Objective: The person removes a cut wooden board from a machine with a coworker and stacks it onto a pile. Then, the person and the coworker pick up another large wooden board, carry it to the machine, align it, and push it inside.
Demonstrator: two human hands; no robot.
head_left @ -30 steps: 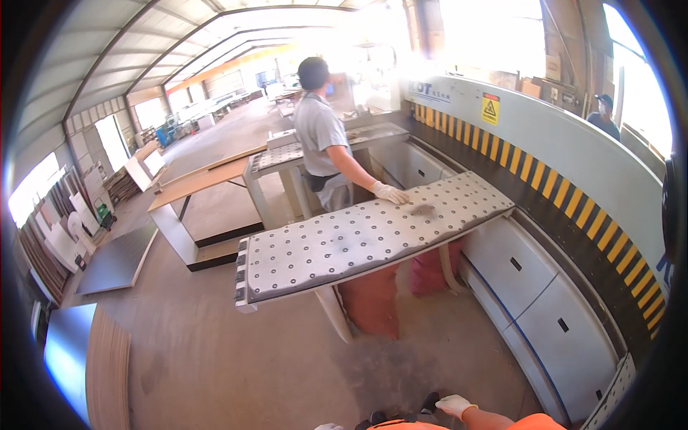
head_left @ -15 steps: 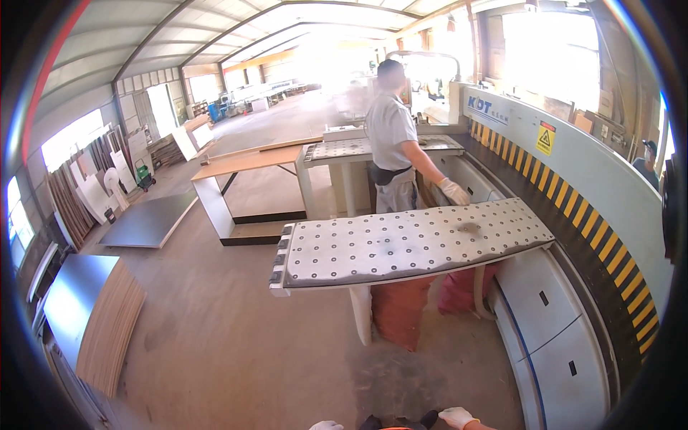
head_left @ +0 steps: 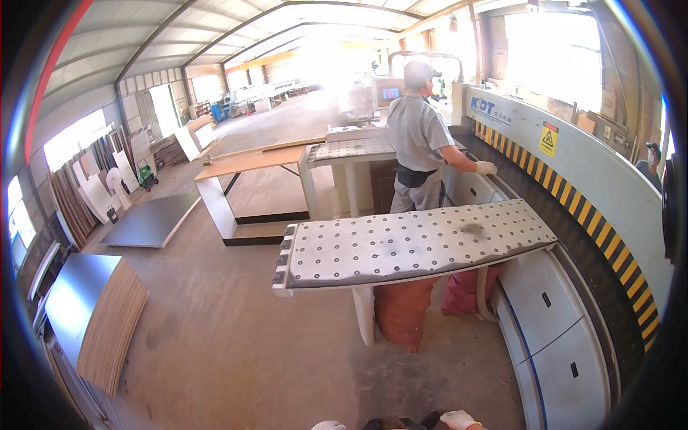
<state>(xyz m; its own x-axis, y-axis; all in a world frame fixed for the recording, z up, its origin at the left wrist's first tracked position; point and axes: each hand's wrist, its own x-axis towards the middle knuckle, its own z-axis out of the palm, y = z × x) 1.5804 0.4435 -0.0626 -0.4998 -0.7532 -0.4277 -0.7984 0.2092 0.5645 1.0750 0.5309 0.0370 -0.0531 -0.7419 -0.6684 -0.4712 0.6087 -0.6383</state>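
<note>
At the lower edge, my left hand (head_left: 329, 425) is gloved and mostly out of the picture, its fingers hidden. My right hand (head_left: 457, 420), also gloved, hangs beside a dark shoe, loosely open with nothing visible in it. Ahead lies a long pale machine table (head_left: 342, 255) studded with dark round fittings, with red sacks (head_left: 403, 314) beneath it. Grey cabinet panels (head_left: 550, 315) and a beam with yellow-black stripes (head_left: 566, 193) run along the right.
A co-worker (head_left: 418, 149) in grey stands beyond the table, a gloved hand at the machine; another person (head_left: 651, 170) is at far right. A wooden-topped frame (head_left: 240, 168) stands left of centre. Stacked boards (head_left: 80, 294) and a dark sheet (head_left: 149, 218) lie along the left.
The co-worker has turned rightward and moved a hand up from near the front table toward the striped beam. The view has shifted, so the machine sits farther right; my hands remain low.
</note>
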